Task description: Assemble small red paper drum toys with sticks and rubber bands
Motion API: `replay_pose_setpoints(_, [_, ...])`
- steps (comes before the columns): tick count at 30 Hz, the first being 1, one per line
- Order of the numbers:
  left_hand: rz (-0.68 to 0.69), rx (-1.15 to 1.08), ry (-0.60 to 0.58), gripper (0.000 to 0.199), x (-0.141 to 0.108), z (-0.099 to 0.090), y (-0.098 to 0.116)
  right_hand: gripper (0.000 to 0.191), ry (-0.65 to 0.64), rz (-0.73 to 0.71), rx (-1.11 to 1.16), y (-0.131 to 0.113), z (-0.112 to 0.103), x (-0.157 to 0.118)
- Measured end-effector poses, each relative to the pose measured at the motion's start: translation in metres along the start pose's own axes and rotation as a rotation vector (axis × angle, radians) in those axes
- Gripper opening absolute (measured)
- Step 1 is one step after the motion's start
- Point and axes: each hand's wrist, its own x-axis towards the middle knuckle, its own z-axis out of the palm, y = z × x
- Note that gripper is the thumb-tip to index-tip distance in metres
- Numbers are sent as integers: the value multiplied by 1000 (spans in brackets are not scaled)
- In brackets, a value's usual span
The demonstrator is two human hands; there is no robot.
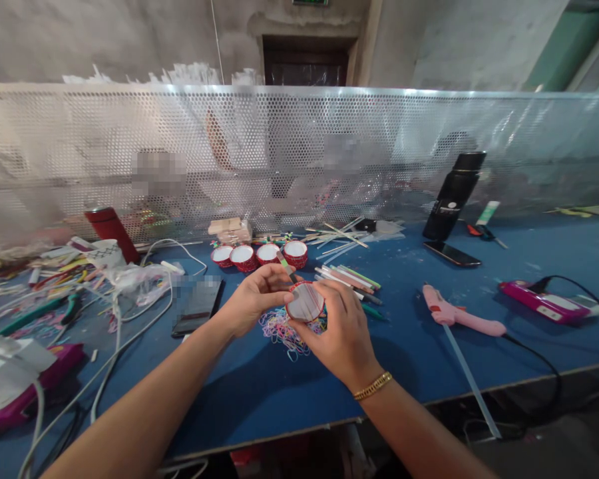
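In front of me my right hand (342, 326) grips a small round drum-like piece (302, 307) with a white face and a red rim, its fingers curled around the right edge. Thin dark lines, like rubber bands, run across the face. My left hand (259, 296) is closed at the upper left rim, thumb against the edge, with a flat stick (284, 261) at its fingertips; whether the stick joins the round piece I cannot tell. Below lies a pile of colourful rubber bands (287, 336). Several similar red pieces (243, 258) stand behind in a row.
White and coloured sticks or pens (352, 278) lie behind my right hand. On the right are a pink glue gun (459, 316), a black bottle (453, 196), a phone (452, 253) and a power strip (544, 301). Cables (117, 346) and clutter cover the left. A perforated screen (299, 153) runs behind.
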Motion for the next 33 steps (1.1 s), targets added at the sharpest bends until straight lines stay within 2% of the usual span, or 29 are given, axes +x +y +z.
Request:
replay_pose_setpoints(8, [-106, -95, 83, 26, -1, 1, -4, 55, -17, 45, 10, -1, 0, 0])
replay_pose_setpoints(15, [-147, -121, 106, 29, -1, 2, -3, 55, -20, 52, 3, 0, 1, 0])
replay_pose_setpoints(20, [-164, -112, 82, 27, -1, 2, -5, 54, -21, 65, -11, 0, 1, -1])
replay_pose_setpoints(27, [-158, -35, 37, 35, -2, -1, -8, 58, -20, 66, -22, 1, 1, 0])
replay_pose_setpoints(33, [-182, -34, 98, 32, -1, 0, -9, 67, -43, 78, -34, 2, 2, -2])
